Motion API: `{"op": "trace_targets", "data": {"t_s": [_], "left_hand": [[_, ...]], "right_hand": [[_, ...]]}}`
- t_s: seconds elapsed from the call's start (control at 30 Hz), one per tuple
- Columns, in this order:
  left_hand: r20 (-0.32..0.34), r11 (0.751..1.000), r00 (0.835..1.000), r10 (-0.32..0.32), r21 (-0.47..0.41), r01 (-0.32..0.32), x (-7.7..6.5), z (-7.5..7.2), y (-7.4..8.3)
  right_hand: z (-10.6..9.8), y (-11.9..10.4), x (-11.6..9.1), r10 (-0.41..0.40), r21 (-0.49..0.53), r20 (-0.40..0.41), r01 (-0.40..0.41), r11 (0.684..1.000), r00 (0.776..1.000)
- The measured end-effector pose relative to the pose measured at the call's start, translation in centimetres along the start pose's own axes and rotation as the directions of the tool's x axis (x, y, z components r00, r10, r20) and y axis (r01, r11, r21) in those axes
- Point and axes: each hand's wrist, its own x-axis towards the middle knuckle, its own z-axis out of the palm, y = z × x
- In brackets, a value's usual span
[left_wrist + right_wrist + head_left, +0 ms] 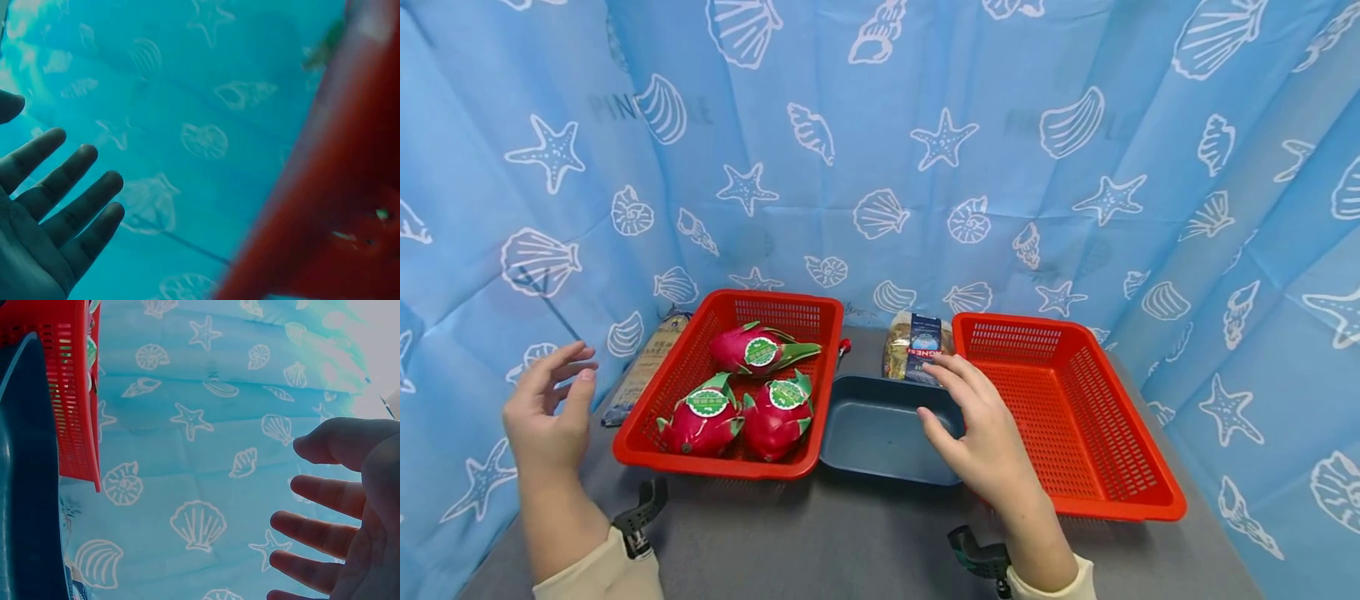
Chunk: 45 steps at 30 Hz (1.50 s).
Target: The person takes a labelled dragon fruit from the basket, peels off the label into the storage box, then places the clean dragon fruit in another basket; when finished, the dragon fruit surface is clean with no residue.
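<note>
My left hand point(550, 408) hovers beside the outer edge of the left red basket point(715, 468), its fingers spread and loosely bent around nothing. Inside that basket lie a dragon fruit point(741, 350) at the back and two more, a left front dragon fruit point(696, 421) and a right front dragon fruit point(775, 425), all with green stickers. Over the right end of a dark blue tray point(880, 429) hangs my right hand point(977, 429), thumb and fingers apart with nothing between them. In the left wrist view the left hand point(56, 212) shows straight, parted fingers.
On the right stands a second red basket point(1067, 417) with bare slotted walls. Behind the tray sits a clear packet with a dark blue label point(922, 346). A brownish packet point(647, 367) leans by the left basket. A blue shell-patterned curtain point(880, 167) closes off the back.
</note>
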Motion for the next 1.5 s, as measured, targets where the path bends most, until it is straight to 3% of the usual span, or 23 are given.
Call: {"op": "trace_targets", "data": {"t_s": [0.17,0.33,0.43,0.63,0.77,1.0,1.3,1.4,1.5], "left_hand": [[0.029,0.995,0.994,-0.102,0.012,0.102,-0.2,0.1,-2.3],[0.101,0.974,0.968,-0.228,0.013,0.228,-0.7,0.4,-4.2],[0.152,0.954,0.941,-0.301,0.042,0.298,-1.0,0.5,-5.0],[0.32,0.914,0.857,-0.405,0.107,0.392,-1.2,0.5,-5.9],[0.413,0.902,0.805,-0.427,0.134,0.41,-1.4,0.5,-6.2],[0.467,0.898,0.771,-0.434,0.155,0.412,-1.6,0.6,-6.7],[0.529,0.86,0.694,-0.489,0.16,0.484,-1.4,0.8,-6.6],[0.532,0.851,0.682,-0.502,0.164,0.498,-1.4,1.0,-6.4],[0.525,0.851,0.687,-0.503,0.16,0.5,-1.5,1.0,-6.5]], "right_hand": [[0.7,0.0,0.3,-0.022,0.005,0.017,0.022,1.0,1.0],[1.5,0.1,0.5,-0.042,0.017,0.026,0.041,0.999,0.999],[2.0,0.0,0.6,-0.046,0.023,0.035,0.045,0.999,0.998],[3.2,0.0,0.8,-0.057,0.046,0.067,0.054,0.998,0.996],[4.1,0.0,1.0,-0.073,0.067,0.087,0.067,0.995,0.994],[6.1,-0.3,1.8,-0.088,0.109,0.121,0.074,0.991,0.989],[8.8,-1.2,3.3,-0.097,0.146,0.152,0.075,0.986,0.984],[9.7,-1.5,4.3,-0.133,0.124,0.167,0.113,0.986,0.977],[10.8,-1.8,5.3,-0.177,0.082,0.2,0.164,0.983,0.964]]}}
